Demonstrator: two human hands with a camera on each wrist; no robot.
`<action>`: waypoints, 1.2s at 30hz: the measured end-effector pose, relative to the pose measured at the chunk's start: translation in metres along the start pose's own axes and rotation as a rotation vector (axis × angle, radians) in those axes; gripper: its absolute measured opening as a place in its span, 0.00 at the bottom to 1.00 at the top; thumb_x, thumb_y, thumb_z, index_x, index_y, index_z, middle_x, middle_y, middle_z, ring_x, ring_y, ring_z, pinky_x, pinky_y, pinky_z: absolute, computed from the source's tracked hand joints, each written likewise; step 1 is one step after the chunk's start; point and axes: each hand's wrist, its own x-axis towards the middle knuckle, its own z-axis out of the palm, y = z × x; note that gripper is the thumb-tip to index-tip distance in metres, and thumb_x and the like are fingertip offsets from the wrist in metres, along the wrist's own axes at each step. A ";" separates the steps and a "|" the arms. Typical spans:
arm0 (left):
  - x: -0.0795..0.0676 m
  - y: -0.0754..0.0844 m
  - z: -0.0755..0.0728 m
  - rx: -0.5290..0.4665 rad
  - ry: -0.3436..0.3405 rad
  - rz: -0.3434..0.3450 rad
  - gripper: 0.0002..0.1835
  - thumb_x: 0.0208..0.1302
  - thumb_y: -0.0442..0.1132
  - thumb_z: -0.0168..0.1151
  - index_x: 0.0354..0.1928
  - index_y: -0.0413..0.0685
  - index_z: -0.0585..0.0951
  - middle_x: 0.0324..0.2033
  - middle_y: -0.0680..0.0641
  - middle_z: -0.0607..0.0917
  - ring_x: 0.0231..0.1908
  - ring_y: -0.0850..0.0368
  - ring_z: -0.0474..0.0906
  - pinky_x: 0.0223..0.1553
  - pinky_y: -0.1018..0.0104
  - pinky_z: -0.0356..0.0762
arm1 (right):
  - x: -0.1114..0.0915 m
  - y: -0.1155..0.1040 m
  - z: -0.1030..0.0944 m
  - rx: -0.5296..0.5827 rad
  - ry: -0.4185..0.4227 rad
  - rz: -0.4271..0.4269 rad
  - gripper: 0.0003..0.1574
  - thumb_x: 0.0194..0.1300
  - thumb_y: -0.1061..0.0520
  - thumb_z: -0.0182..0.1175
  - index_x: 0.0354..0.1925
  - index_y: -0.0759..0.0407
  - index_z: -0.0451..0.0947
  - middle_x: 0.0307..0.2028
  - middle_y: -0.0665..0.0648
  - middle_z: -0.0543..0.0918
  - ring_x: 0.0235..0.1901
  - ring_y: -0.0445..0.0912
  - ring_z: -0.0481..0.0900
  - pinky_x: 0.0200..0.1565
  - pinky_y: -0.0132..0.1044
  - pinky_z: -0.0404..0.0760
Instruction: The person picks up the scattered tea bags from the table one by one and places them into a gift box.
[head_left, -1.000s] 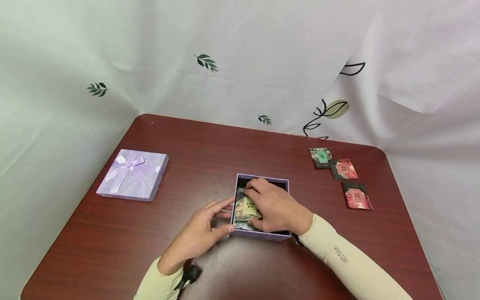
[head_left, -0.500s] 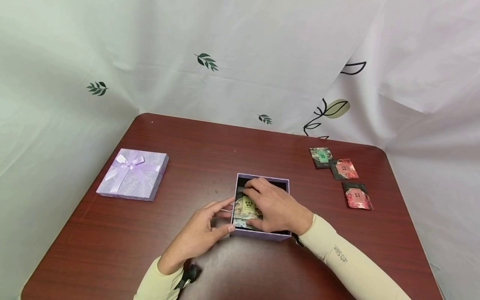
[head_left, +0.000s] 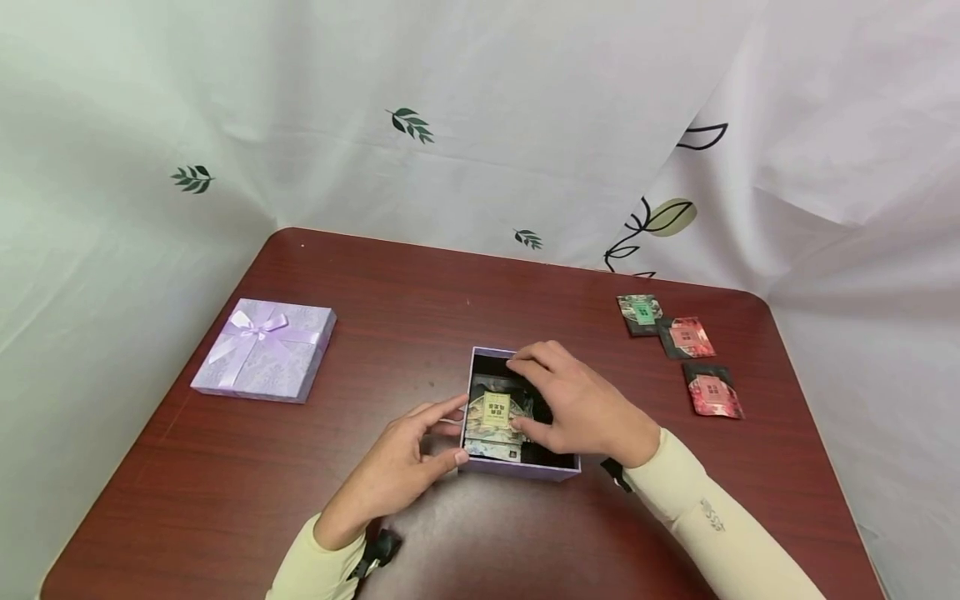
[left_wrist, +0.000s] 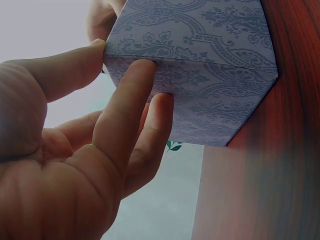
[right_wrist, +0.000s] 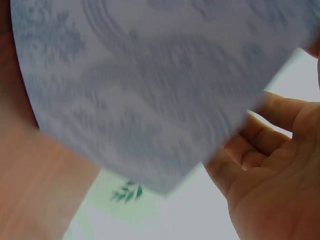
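A purple patterned gift box, without its lid, stands on the table in the head view. At its near left corner my left hand rests fingertips and thumb against the outside; the left wrist view shows these fingers fairly straight on the box wall. Above the box's right half is my right hand, fingers loosely bent and holding nothing visible. A tea sachet with a yellow label lies in the left half of the box, over another pale sachet. The right wrist view is blurred.
The lilac lid with a ribbon bow lies at the left of the brown table. On the right lie a green-labelled sachet and two red-labelled sachets, one farther and one nearer. A white curtain hangs behind.
My right hand has let go of the yellow-labelled sachet and lifted to the right, uncovering it. The left hand has stayed in place at the box.
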 end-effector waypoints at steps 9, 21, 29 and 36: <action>0.000 0.001 -0.002 0.017 0.005 -0.006 0.39 0.67 0.36 0.74 0.78 0.48 0.71 0.62 0.40 0.82 0.58 0.45 0.85 0.43 0.68 0.89 | -0.021 0.023 -0.026 -0.019 0.099 0.111 0.43 0.60 0.43 0.77 0.66 0.63 0.78 0.61 0.56 0.79 0.59 0.50 0.76 0.59 0.50 0.83; 0.000 0.000 -0.002 0.012 0.005 -0.015 0.39 0.67 0.36 0.74 0.78 0.51 0.71 0.62 0.41 0.82 0.59 0.45 0.85 0.43 0.67 0.89 | -0.069 0.066 -0.031 -0.073 0.205 0.348 0.39 0.62 0.47 0.75 0.63 0.68 0.79 0.59 0.66 0.80 0.61 0.62 0.75 0.62 0.62 0.77; -0.002 0.001 -0.001 -0.007 0.000 -0.016 0.39 0.67 0.36 0.74 0.78 0.53 0.71 0.62 0.40 0.82 0.59 0.44 0.85 0.44 0.66 0.89 | -0.113 0.093 -0.041 -0.119 0.218 0.544 0.39 0.63 0.49 0.74 0.63 0.72 0.77 0.58 0.72 0.78 0.59 0.66 0.72 0.57 0.67 0.74; -0.001 0.000 -0.001 -0.017 -0.012 0.007 0.37 0.68 0.38 0.74 0.77 0.47 0.71 0.62 0.37 0.82 0.59 0.42 0.85 0.44 0.66 0.89 | -0.146 0.113 -0.042 -0.092 0.184 0.740 0.43 0.68 0.43 0.69 0.63 0.76 0.74 0.58 0.76 0.75 0.61 0.71 0.68 0.57 0.71 0.70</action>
